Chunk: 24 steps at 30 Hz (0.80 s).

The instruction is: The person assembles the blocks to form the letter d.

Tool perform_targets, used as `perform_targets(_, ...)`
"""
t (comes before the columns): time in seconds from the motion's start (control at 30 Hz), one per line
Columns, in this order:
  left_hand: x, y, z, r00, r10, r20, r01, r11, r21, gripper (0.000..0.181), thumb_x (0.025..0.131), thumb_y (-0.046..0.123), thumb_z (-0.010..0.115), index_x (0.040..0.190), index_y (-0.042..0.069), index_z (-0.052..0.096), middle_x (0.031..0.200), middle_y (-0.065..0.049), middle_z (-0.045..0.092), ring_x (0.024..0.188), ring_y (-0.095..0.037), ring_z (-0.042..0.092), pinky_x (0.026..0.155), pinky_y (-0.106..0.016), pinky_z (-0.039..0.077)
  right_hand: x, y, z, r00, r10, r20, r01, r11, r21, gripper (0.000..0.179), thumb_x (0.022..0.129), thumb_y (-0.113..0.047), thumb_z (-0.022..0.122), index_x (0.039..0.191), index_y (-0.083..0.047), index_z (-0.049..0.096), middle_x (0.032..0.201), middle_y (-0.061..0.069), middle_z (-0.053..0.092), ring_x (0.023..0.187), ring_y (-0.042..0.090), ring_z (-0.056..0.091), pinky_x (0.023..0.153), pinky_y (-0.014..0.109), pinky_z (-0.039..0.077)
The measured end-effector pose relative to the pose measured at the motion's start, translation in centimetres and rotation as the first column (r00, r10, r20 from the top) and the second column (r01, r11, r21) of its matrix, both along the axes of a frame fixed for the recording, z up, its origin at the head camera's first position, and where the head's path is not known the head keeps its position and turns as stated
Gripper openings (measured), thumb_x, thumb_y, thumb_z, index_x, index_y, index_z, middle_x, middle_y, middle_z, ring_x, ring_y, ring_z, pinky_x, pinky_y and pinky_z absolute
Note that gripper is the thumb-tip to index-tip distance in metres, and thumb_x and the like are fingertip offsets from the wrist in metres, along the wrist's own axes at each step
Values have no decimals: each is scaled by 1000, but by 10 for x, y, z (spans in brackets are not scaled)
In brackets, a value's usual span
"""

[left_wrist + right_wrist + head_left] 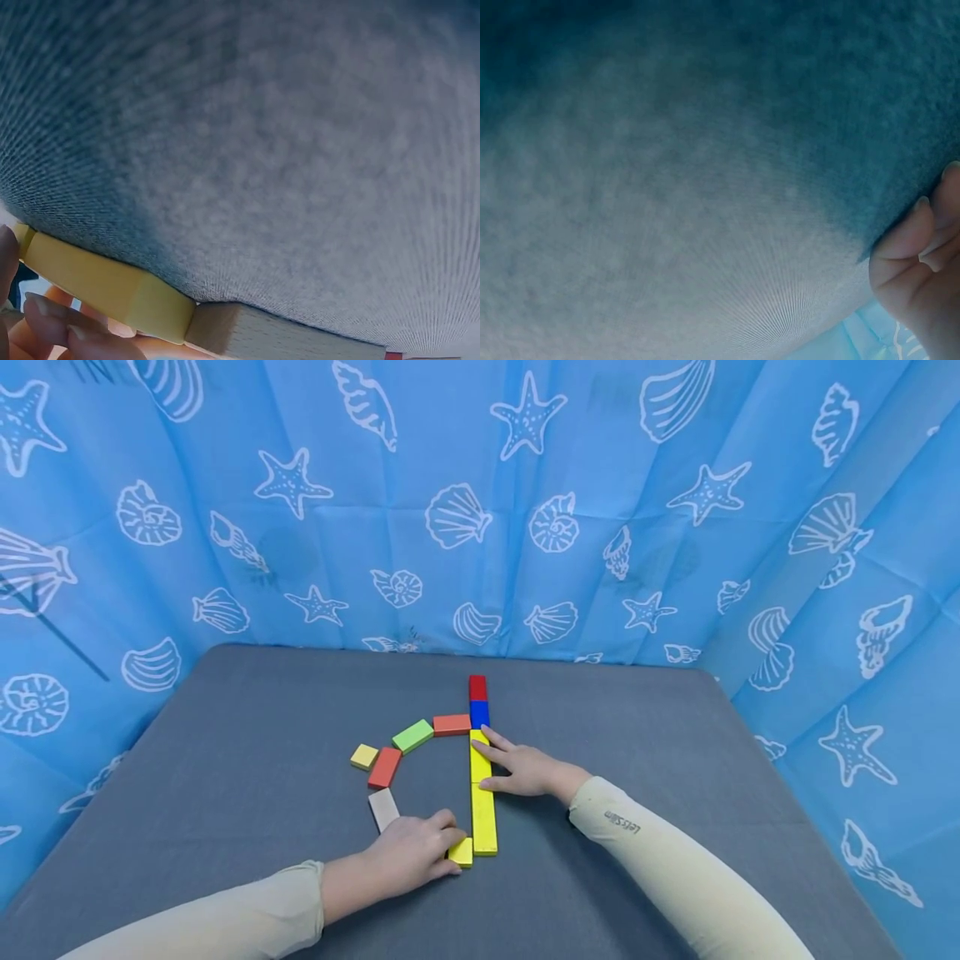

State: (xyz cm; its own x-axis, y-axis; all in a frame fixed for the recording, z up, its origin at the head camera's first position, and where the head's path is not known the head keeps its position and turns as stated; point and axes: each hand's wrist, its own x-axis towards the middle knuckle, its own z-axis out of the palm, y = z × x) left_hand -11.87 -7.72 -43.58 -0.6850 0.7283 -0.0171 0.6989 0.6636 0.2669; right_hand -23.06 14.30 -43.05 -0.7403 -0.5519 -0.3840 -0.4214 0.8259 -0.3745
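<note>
My left hand (412,856) pinches a small yellow block (461,852) between thumb and fingers, right at the foot of a straight column of blocks. Under this hand, mostly hidden from the head view, lies another yellow block (105,289), end to end with a pale wooden block (384,810). My right hand (525,772) rests with spread fingers on the upper yellow block (480,768) of the column. Below that lies a lower yellow block (484,822); above it come a blue block (479,715) and a red block (477,687).
An arc of blocks curves left from the column: an orange-red block (452,725), a green block (412,737) and a red-orange block (385,767). Outside it sits a small yellow square block (364,756). Blue patterned curtain (510,577) surrounds the grey table (285,693).
</note>
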Motion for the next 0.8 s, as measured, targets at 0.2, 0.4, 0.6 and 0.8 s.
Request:
perform_targets(0.2,0,3,1,1000,13,-1,-13,1000,-4,42,84,41,75,113,11,71,89,3,54,61,-4,44,55,-16,40,0,0,0,1000,0,-5,0,1000,-3,72,95,-48,57,155,-30,22,163,-5,4,142,32,27,110,52,29)
perform_targets(0.4,0,2,3,1000,1,-18,-1,1000,-16,48,84,46,73,116,11,69,92,2,54,61,-4,43,54,-16,39,0,-1,1,1000,2,-2,-2,1000,2,72,95,-48,57,156,-30,22,163,-5,4,142,32,27,109,52,29)
perform_targets(0.6,-4,5,6,994,-95,-62,93,995,-28,54,90,51,63,132,16,63,122,0,59,76,-5,60,64,-17,48,0,1,2,1000,1,0,-1,1000,-7,71,95,-48,56,155,-30,22,163,-5,4,142,34,28,109,54,28)
perform_targets(0.8,-6,8,7,976,-204,-74,195,974,-116,52,97,53,51,137,21,58,144,5,49,82,-3,66,61,-16,48,0,2,1,1000,12,-5,-12,1000,-10,72,95,-49,56,156,-30,22,163,-3,5,141,35,29,109,56,28)
